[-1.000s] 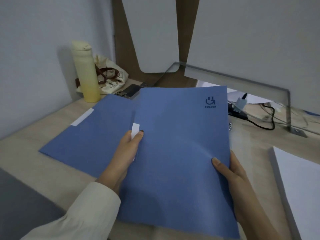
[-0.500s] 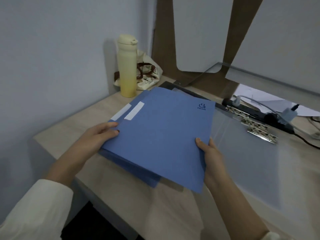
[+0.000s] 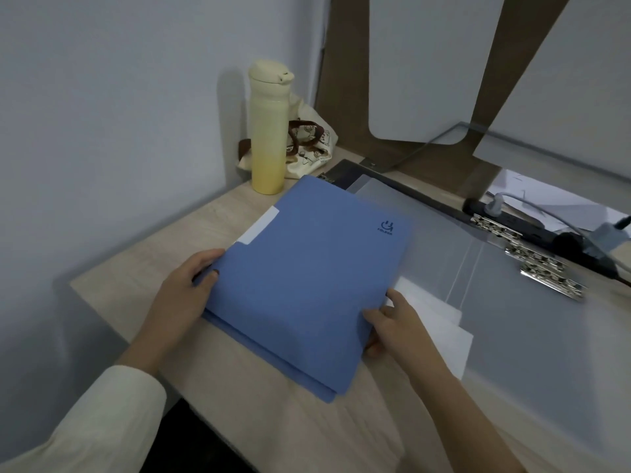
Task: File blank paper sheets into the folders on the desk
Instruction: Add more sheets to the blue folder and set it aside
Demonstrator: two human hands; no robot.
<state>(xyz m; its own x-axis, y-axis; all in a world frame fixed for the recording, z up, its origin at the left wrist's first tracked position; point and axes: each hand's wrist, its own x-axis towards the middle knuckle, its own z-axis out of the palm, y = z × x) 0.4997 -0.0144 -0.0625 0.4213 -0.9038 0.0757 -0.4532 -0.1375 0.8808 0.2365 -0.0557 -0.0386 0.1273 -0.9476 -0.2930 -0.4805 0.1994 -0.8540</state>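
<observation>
A closed blue folder (image 3: 307,278) with a white label tab lies on top of another blue folder (image 3: 273,363) near the desk's left corner, their edges almost lined up. My left hand (image 3: 184,295) holds the top folder's left edge, thumb on top and fingers underneath. My right hand (image 3: 392,322) grips its right edge the same way. White paper sheets (image 3: 440,322) stick out on the desk just right of my right hand, partly under the folder.
A pale yellow bottle (image 3: 268,131) and a printed cloth bag (image 3: 310,148) stand at the back left against the wall. A translucent desk mat (image 3: 512,302), metal binder clips (image 3: 532,257) and a black power strip with cables (image 3: 512,216) lie to the right.
The top folder has been carried left and set down squarely on the lower folder. Both hands stayed on its side edges. White sheets now show beside my right hand.
</observation>
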